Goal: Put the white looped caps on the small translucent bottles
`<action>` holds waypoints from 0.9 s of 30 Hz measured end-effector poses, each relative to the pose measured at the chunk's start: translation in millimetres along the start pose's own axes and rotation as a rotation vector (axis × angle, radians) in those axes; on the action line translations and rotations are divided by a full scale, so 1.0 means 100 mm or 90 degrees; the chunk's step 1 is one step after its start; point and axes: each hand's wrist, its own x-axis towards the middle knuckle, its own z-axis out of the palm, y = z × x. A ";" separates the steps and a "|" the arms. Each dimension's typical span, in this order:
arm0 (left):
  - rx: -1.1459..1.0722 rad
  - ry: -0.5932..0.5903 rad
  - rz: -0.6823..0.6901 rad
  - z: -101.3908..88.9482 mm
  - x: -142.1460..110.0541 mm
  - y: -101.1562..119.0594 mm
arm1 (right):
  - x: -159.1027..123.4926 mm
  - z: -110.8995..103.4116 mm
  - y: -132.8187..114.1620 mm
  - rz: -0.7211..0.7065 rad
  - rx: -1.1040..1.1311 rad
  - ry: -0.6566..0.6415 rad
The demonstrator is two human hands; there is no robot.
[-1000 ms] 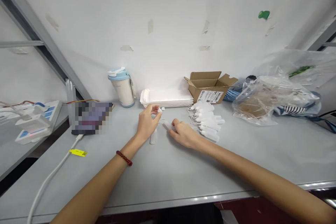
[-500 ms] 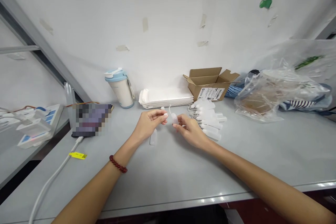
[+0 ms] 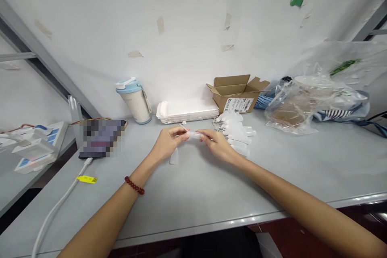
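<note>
Between my two hands, level above the table, is a small translucent plastic tube (image 3: 194, 134). My left hand (image 3: 169, 143) is closed, pinching its left end, and a thin white strip with a small knob (image 3: 183, 123) sticks up by those fingers. My right hand (image 3: 220, 145) is closed on the right end, with thumb and fingertips pressed together. What the fingertips cover is hidden. On the table just below my left hand lies a flat translucent plastic piece (image 3: 173, 156). Beyond my right hand is a pile of whitish translucent pieces (image 3: 234, 127) with thin grey cords.
Along the wall stand a blue-lidded cup (image 3: 134, 100), a stack of white boxes (image 3: 189, 111), an open cardboard box (image 3: 238, 94) and a clear plastic bag (image 3: 290, 117). At left are a phone (image 3: 102, 139) on a white cable (image 3: 57, 205) and a power strip (image 3: 45, 149).
My hands have drawn together, and the tube, tilted upright in my right hand before, now lies level between both hands. The whole view has shifted slightly.
</note>
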 end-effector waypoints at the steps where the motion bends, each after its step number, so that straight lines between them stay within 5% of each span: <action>1: 0.006 -0.004 0.004 0.01 0.00 0.00 | 0.00 0.00 0.01 0.001 0.013 0.010; 8: 0.001 -0.010 -0.002 0.07 -0.06 0.07 | -0.01 0.03 0.04 0.026 0.072 0.106; 19: -0.077 0.014 -0.068 0.11 -0.09 0.15 | -0.01 0.02 -0.04 0.116 0.282 0.091; 27: 0.065 -0.036 -0.041 0.15 -0.12 0.12 | -0.01 0.01 -0.03 0.150 0.276 0.090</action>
